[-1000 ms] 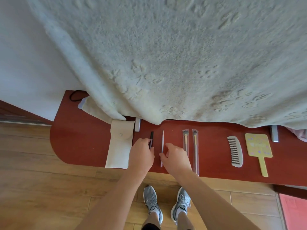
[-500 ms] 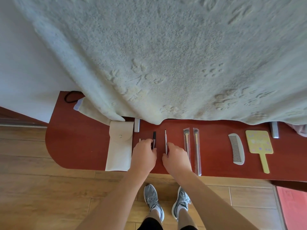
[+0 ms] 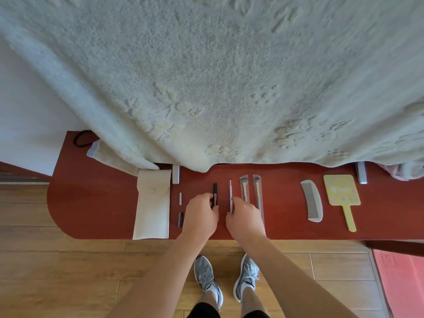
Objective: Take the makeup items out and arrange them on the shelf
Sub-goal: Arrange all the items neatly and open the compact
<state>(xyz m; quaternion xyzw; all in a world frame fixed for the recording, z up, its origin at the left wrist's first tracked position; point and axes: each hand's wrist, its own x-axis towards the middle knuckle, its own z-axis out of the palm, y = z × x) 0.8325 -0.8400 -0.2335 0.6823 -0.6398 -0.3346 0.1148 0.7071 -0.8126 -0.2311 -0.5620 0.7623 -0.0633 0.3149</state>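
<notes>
A dark red shelf (image 3: 96, 214) carries a row of makeup items. My left hand (image 3: 200, 214) pinches a short black stick (image 3: 215, 191). My right hand (image 3: 245, 216) has its fingertips on a thin silver tool (image 3: 230, 191). Right of it lie two brushes in clear sleeves (image 3: 243, 188) (image 3: 257, 191), a grey comb (image 3: 312, 203) and a yellow hand mirror (image 3: 341, 193). A cream pouch (image 3: 152, 207) lies at the left, with a small white piece (image 3: 180, 198) and a dark purple piece (image 3: 180, 219) beside it.
A pale fluffy blanket (image 3: 218, 76) hangs over the back of the shelf and hides its rear edge. Two metal brackets (image 3: 175, 174) (image 3: 361, 173) stand at the back. A black hair tie (image 3: 80, 138) lies far left. Wooden floor, my shoes and a pink mat (image 3: 403, 283) are below.
Both hands slid slightly toward me along the black stick and the silver tool. The white piece and the purple piece left of my left hand have come into view.
</notes>
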